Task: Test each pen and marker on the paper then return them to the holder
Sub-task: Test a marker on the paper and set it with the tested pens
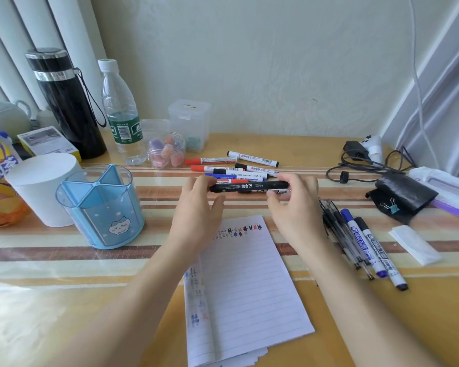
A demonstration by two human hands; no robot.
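Head view: left hand, right hand pinch black marker ends, print upside down; loose marker reads WHITEBOARD MARKER.

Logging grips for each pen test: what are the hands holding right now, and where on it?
One black marker with white lettering, held level: left hand pinches its left end, right hand its right end.

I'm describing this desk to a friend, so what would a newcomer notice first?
At centre, the left hand and right hand hold a black marker level by the far edge of the lined paper. A blue pen holder stands at left; loose markers lie behind the hands, more pens at right.
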